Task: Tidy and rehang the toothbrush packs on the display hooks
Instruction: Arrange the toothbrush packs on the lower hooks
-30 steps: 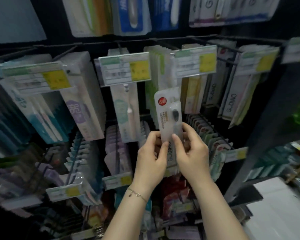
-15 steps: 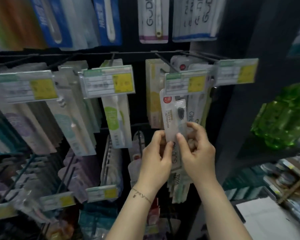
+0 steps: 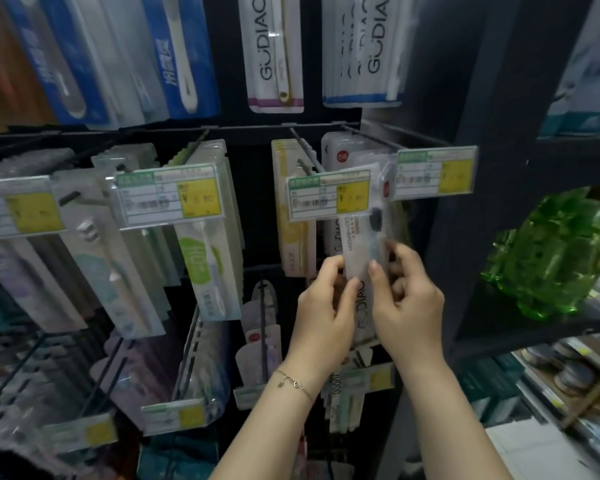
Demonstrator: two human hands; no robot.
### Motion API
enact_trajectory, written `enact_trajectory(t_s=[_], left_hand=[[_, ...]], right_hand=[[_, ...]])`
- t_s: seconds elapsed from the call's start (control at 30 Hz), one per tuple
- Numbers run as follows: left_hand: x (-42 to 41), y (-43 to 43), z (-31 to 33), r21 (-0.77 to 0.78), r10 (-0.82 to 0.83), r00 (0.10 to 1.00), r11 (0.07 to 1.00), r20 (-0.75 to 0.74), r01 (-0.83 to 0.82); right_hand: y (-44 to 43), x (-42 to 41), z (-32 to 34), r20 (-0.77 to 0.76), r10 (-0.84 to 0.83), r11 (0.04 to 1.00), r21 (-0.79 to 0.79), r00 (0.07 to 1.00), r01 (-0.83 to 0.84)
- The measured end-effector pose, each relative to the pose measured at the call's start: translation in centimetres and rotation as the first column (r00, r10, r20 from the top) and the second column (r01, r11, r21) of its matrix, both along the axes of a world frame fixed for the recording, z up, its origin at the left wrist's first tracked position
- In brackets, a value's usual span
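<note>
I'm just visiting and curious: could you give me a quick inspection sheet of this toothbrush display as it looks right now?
Surface: no tabletop; a dark display panel carrying wire hooks.
Job's things: one clear toothbrush pack held upright, its top hidden behind a price tag; cannot tell whether it sits on a hook.
Clutter: lower packs crowded on their hooks, too blurred to judge further.
Hands: left hand and right hand both pinch the toothbrush pack at its edges.
Cables: nothing seen.
Surroundings: green bottles on a dark shelf to the right; upper packs hang in the row above.
</note>
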State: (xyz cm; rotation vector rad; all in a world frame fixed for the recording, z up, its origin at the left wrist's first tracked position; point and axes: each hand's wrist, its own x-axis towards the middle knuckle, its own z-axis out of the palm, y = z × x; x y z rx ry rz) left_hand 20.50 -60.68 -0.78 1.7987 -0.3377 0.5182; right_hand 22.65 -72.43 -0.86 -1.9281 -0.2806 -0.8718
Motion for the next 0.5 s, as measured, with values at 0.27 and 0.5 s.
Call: enact_trajectory(t_s=[0.27, 0.5], left_hand=[[0.5, -0.7, 0.0, -0.025, -0.007, 0.995, 1.0, 0.101, 0.009], [-0.2, -1.2, -1.9, -0.013, 0.045, 0.985, 0.999, 0.165, -0.044]], right_hand=[[-0.5, 0.5, 0.4, 0.088, -0.03, 0.997, -0.074, 0.996, 0.037], [-0.6, 0.0, -0.8, 0.131, 0.007, 0.999, -0.047, 0.991, -0.001]])
